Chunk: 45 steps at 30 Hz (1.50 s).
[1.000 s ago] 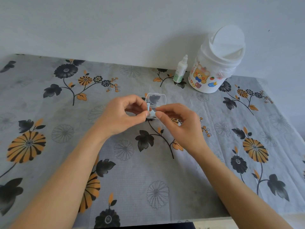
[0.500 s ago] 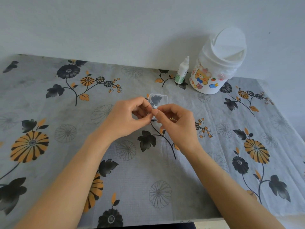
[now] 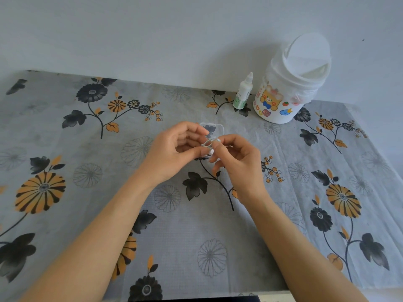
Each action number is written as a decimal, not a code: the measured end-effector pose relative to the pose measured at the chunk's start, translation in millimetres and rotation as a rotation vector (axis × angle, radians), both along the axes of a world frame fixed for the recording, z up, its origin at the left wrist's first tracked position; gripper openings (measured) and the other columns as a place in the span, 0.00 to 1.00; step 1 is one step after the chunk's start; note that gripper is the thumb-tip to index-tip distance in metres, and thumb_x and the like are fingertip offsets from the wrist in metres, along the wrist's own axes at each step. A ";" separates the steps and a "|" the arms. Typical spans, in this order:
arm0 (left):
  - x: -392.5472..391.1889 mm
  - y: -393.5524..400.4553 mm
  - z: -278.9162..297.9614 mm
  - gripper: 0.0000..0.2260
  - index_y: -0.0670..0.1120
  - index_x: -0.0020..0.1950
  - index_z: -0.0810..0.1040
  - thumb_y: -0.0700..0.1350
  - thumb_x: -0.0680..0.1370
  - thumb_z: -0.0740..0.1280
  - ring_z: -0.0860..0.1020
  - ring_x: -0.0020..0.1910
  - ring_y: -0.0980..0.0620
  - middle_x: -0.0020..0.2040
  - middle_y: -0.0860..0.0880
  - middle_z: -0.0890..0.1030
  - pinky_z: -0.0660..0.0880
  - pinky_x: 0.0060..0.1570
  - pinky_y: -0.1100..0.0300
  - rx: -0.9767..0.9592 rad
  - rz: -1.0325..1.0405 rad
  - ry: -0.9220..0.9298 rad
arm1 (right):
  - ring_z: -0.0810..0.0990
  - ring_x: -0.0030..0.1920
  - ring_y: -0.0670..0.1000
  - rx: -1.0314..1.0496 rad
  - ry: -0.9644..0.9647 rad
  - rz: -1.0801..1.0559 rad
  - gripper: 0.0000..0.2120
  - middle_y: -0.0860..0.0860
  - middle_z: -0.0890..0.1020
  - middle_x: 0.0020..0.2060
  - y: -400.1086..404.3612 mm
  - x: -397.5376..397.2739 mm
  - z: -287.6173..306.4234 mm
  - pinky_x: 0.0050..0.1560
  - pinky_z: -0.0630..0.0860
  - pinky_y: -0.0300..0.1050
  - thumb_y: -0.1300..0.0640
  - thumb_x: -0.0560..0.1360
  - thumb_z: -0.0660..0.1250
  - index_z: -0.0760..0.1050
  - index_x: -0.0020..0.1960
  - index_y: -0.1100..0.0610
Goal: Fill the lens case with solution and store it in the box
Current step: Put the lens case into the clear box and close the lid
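Note:
My left hand and my right hand meet at the table's middle, both pinching a small pale lens case between thumb and fingertips. Only its round rim shows; the rest is hidden by my fingers. Just behind the hands a small clear plastic box rests on the cloth, partly covered by them. A white solution bottle with a green label and a dropper tip stands upright at the back, near the wall.
A white swing-lid bin with cartoon stickers stands right of the bottle. The table wears a grey cloth with black and orange flowers. Its front edge runs along the bottom of the view.
My fingers have shifted on the lens case, which now shows a round rim instead of a pale blue edge. Both hands stay at the same spot above the cloth.

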State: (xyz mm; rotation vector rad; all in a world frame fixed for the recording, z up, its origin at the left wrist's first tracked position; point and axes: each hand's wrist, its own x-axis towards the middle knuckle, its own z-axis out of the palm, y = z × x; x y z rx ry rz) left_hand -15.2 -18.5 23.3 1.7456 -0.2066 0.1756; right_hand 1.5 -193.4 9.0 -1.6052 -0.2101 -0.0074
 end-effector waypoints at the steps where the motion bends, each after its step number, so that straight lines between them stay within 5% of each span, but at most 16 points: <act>1: 0.6 -1.2 -0.5 0.14 0.44 0.56 0.81 0.39 0.72 0.77 0.84 0.48 0.52 0.48 0.47 0.86 0.80 0.48 0.64 -0.041 0.005 0.017 | 0.81 0.34 0.59 0.010 0.000 0.004 0.07 0.57 0.84 0.35 -0.4 0.0 0.3 0.36 0.79 0.65 0.51 0.75 0.71 0.82 0.45 0.56; 6: 4.6 0.7 -5.4 0.11 0.41 0.54 0.82 0.37 0.72 0.76 0.84 0.49 0.51 0.48 0.45 0.86 0.80 0.48 0.65 -0.154 0.089 0.070 | 0.84 0.32 0.57 0.091 0.046 0.044 0.06 0.57 0.86 0.42 -1.2 -1.5 3.4 0.31 0.82 0.49 0.57 0.79 0.69 0.79 0.49 0.61; 12: 9.2 10.5 -9.5 0.08 0.44 0.52 0.85 0.38 0.73 0.75 0.85 0.44 0.52 0.46 0.46 0.87 0.80 0.47 0.64 -0.161 0.157 0.051 | 0.80 0.29 0.56 0.015 -0.064 -0.007 0.05 0.57 0.82 0.34 -7.6 1.2 1.9 0.32 0.82 0.55 0.60 0.80 0.68 0.79 0.52 0.62; 16: 10.2 10.7 -13.6 0.08 0.44 0.53 0.85 0.39 0.74 0.74 0.86 0.43 0.49 0.45 0.46 0.87 0.82 0.47 0.61 -0.087 0.130 0.033 | 0.82 0.32 0.52 -0.026 -0.121 0.000 0.04 0.53 0.84 0.35 -10.0 2.3 1.8 0.36 0.81 0.42 0.61 0.78 0.71 0.83 0.52 0.58; 25: 8.8 7.2 -14.0 0.09 0.45 0.53 0.86 0.38 0.73 0.75 0.86 0.41 0.48 0.44 0.47 0.87 0.82 0.46 0.61 -0.023 0.052 0.023 | 0.80 0.33 0.52 0.030 -0.057 0.057 0.08 0.53 0.85 0.42 -15.6 8.8 1.0 0.36 0.83 0.49 0.62 0.74 0.75 0.80 0.52 0.60; 32: 7.5 8.0 -13.7 0.09 0.47 0.52 0.86 0.39 0.73 0.75 0.86 0.41 0.48 0.43 0.47 0.87 0.83 0.46 0.59 0.000 0.000 -0.005 | 0.83 0.38 0.48 0.008 -0.042 0.123 0.07 0.52 0.85 0.41 -18.4 10.6 2.1 0.35 0.80 0.40 0.62 0.73 0.76 0.81 0.49 0.58; 42: 6.4 5.5 -13.4 0.07 0.40 0.51 0.86 0.37 0.73 0.75 0.86 0.42 0.48 0.42 0.45 0.87 0.82 0.44 0.60 -0.033 -0.001 0.014 | 0.84 0.33 0.49 -0.048 -0.026 0.122 0.05 0.52 0.87 0.39 -22.7 11.2 3.0 0.35 0.78 0.37 0.55 0.69 0.79 0.84 0.41 0.52; 45: 5.7 5.3 -13.5 0.09 0.40 0.51 0.86 0.38 0.72 0.76 0.86 0.45 0.48 0.44 0.46 0.87 0.83 0.46 0.57 -0.056 0.005 0.030 | 0.85 0.35 0.51 -0.051 -0.012 0.126 0.10 0.52 0.88 0.40 -24.1 11.4 4.0 0.38 0.82 0.43 0.48 0.65 0.80 0.84 0.40 0.53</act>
